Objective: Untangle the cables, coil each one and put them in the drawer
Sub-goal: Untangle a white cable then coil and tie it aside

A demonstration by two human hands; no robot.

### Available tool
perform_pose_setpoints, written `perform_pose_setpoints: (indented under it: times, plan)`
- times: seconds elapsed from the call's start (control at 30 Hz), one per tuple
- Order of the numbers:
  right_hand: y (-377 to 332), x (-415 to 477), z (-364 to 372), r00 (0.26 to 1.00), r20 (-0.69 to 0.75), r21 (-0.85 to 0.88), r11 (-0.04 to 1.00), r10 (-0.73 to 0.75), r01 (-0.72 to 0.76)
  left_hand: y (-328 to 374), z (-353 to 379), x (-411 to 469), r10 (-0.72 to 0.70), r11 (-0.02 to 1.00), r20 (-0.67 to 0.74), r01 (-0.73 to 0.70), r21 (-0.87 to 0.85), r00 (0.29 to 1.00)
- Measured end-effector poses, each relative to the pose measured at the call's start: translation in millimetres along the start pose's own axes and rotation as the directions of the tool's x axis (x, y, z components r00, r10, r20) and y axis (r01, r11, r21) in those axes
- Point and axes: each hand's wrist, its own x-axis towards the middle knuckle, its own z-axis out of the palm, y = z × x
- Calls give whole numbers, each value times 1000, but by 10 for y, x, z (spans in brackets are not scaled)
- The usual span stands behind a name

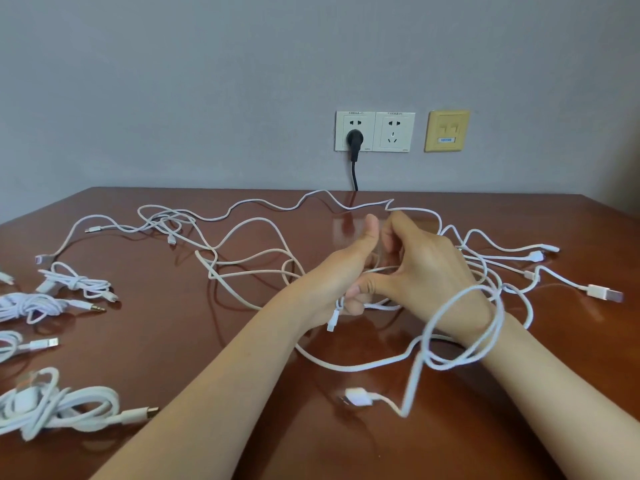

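A tangle of white cables (263, 258) sprawls over the middle of the brown table (194, 341). My left hand (341, 271) grips a white cable, whose small plug (333, 318) dangles below the fist, thumb up. My right hand (415, 265) pinches cable strands just beside it, fingers curled. A white loop (464, 327) hangs around my right wrist, ending in a USB plug (356, 398) near the front. Several coiled white cables (65, 407) lie at the left edge. No drawer is in view.
Loose cable ends with USB plugs (602, 293) lie at the right. On the grey wall behind, a black plug (354, 138) sits in a double socket, its cord dropping behind the table. A beige network plate (446, 130) is beside it.
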Motion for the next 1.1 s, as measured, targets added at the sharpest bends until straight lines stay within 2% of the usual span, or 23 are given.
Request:
perform_pose_setpoints:
  times: [0.07, 0.13, 0.2, 0.37, 0.47, 0.57, 0.67, 0.83, 1.0, 1.1]
  plan:
    - [23, 9, -4, 1000, 4, 36, 999, -5, 5, 22, 24, -69, 7, 997, 116, -16, 76, 993]
    - [71, 22, -21, 998, 31, 132, 990, -49, 45, 42, 36, -119, -6, 985, 235, -35, 171, 972]
    - [132, 33, -34, 993, 68, 253, 964, -100, 80, 66, 16, -153, -36, 972, 297, -36, 233, 954]
    - [231, 60, -32, 964, 245, 523, 852, -106, -39, 59, -78, -150, -55, 964, 334, -37, 263, 941]
    - [298, 90, -12, 976, 212, 613, 785, -52, -91, 37, -88, -133, -49, 969, 318, -32, 243, 947]
    - [391, 100, 29, 987, 159, 540, 837, 0, -87, 36, -73, -116, 11, 989, 236, -45, 140, 972]
    - [423, 86, 84, 989, 147, 441, 893, 30, -93, 39, -109, -88, 93, 994, 78, -97, 45, 993]
    - [397, 110, 135, 985, 104, 422, 891, 138, -169, 64, -170, -64, 152, 982, -78, -160, -101, 985]
    - [281, 92, 150, 983, 70, 517, 837, 167, -179, 32, -125, -23, 206, 976, -203, -216, -28, 957]
    - [264, 93, 192, 980, 45, 508, 840, 193, -189, 9, -46, -6, 245, 969, -246, -239, 54, 938]
